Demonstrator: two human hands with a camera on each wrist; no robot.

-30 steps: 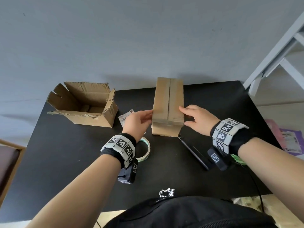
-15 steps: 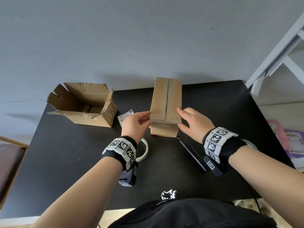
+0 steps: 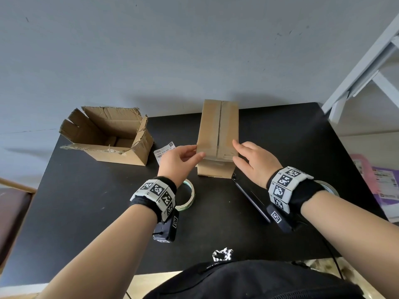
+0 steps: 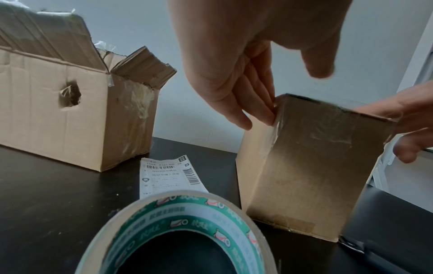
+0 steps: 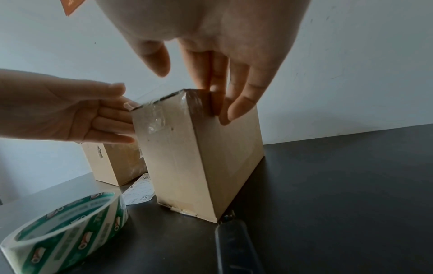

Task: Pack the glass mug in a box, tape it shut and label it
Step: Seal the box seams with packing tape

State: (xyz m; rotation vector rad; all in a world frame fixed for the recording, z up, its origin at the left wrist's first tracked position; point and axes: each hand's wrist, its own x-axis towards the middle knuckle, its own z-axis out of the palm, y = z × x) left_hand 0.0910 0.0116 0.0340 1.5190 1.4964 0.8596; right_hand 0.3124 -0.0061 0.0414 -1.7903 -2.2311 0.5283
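A: Closed box [image 3: 219,134] standing on black table [image 3: 90,203], back near far edge by the wall. Flaps shut, seam running down the top middle; clear tape glossy and wrinkled over the near top edge. Mug not visible, box closed.

B: Left hand [image 3: 178,162]?

A: Fingers straight, tips touching the box's left side just under the top edge. Thumb lifted off, not gripping.

B: Right hand [image 3: 254,161]?

A: Same posture. Straight fingers laid flat against the right side near the top corner, thumb free. Box flanked between both, pinched by neither.

B: Surroundings, clearances?

A: Tape roll [image 4: 178,233] flat on table just near-left of box, under the left wrist; white ring, green printed liner. Label [image 4: 164,176], white paper with barcodes, flat between roll and open box [image 3: 110,134], partly tucked under the roll's far side. Open box well left: torn corrugated flaps, ragged edges, puncture hole in one wall. Knife [image 5: 236,246], dark slim handle, tip touching or almost touching box's near-right bottom corner, lying toward the right wrist. Bare table right of box to the edge.
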